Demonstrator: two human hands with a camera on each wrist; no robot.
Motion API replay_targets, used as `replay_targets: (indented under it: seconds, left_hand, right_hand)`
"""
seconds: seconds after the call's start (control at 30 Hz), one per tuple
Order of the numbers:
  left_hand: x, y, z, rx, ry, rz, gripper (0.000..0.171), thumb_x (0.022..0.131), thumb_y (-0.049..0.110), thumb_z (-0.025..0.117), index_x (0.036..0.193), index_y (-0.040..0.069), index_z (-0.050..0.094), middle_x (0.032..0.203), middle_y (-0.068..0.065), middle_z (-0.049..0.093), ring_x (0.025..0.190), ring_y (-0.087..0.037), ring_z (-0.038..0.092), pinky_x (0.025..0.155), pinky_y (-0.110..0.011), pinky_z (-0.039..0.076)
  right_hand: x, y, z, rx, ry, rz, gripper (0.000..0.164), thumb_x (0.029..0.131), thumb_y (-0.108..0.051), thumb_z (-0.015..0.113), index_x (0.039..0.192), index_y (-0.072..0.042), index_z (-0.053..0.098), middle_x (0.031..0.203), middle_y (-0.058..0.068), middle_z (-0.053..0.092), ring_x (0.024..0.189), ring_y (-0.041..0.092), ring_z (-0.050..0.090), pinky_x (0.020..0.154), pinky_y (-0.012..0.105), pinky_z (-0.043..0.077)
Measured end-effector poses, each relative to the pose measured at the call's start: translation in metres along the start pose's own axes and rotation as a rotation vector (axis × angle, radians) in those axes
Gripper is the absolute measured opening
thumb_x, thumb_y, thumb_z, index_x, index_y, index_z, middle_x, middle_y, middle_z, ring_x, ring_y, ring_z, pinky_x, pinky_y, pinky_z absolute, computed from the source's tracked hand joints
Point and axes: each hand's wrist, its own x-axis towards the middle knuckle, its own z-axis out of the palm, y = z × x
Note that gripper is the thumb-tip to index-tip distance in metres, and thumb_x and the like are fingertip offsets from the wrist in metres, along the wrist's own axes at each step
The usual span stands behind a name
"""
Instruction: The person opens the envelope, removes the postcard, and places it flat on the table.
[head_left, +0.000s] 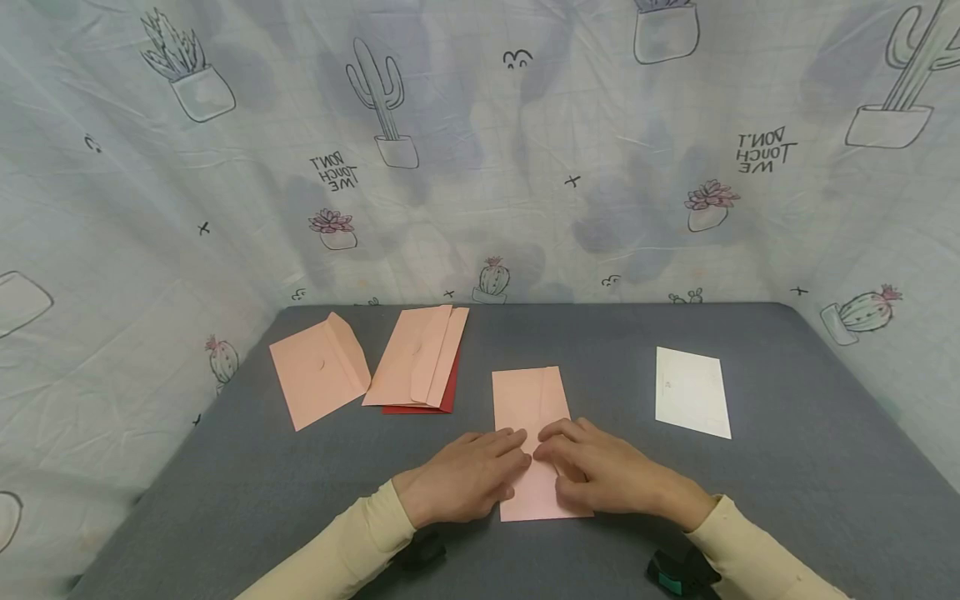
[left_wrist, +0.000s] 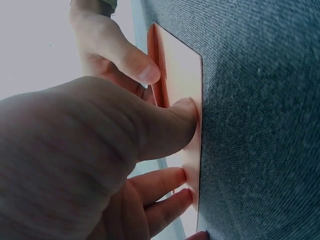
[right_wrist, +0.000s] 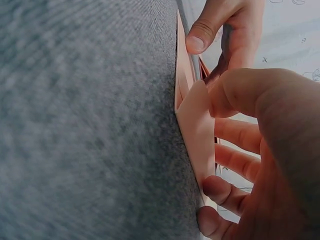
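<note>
A pale pink envelope lies upright in front of me, its long flap along the right side. My left hand rests on its left part, fingers stretched toward the middle. In the left wrist view the left thumb presses near the envelope's edge. Bent fingers of my right hand are on the right half of the same envelope. The right wrist view shows the flap lifted at an angle, with the right thumb and fingers holding it. Part of the right thumb is hidden behind the flap.
An envelope with its flap unfolded lies at the far left. Beside it sits a stack of pink envelopes over a red one. A white card lies to the right on the dark grey table. A patterned curtain hangs behind.
</note>
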Motion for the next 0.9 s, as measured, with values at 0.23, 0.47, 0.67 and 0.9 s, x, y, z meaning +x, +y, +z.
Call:
replay_targets:
  seconds: [0.23,0.47,0.67,0.9]
  left_hand:
    - [0.001,-0.001,0.001,-0.006,0.004,0.009,0.035,0.099,0.027,0.064,0.133,0.02,0.058,0.156,-0.006,0.049,0.144,-0.023,0.049,0.109,-0.045,0.048]
    - [0.001,-0.001,0.0,-0.01,-0.006,0.009,0.039,0.099,0.028,0.064,0.137,0.02,0.057,0.157,-0.006,0.048,0.145,-0.023,0.048,0.11,-0.045,0.047]
    - [0.0,-0.002,0.001,-0.015,-0.001,0.012,0.039,0.099,0.028,0.065,0.137,0.02,0.057,0.157,-0.006,0.049,0.144,-0.023,0.048,0.109,-0.045,0.047]
    - [0.0,-0.002,0.001,-0.042,-0.019,-0.004,0.043,0.099,0.028,0.064,0.141,0.02,0.056,0.158,-0.005,0.047,0.146,-0.022,0.046,0.111,-0.046,0.046]
  right_hand:
    - [-0.001,-0.002,-0.005,0.026,-0.049,0.046,0.039,0.09,-0.016,0.064,0.129,-0.022,0.062,0.141,-0.003,0.053,0.115,0.014,0.049,0.086,0.031,0.048]
    - [0.0,-0.005,-0.011,0.079,-0.1,0.161,0.046,0.092,-0.013,0.058,0.137,-0.022,0.056,0.157,0.001,0.039,0.132,0.021,0.046,0.091,0.039,0.049]
    - [0.0,-0.003,-0.017,0.111,-0.112,0.195,0.048,0.09,-0.007,0.056,0.135,-0.022,0.056,0.158,0.004,0.036,0.136,0.027,0.045,0.084,0.036,0.05]
    - [-0.003,0.001,-0.02,0.053,-0.108,0.205,0.043,0.087,-0.004,0.058,0.127,-0.019,0.062,0.142,0.003,0.051,0.125,0.033,0.048,0.092,0.047,0.05]
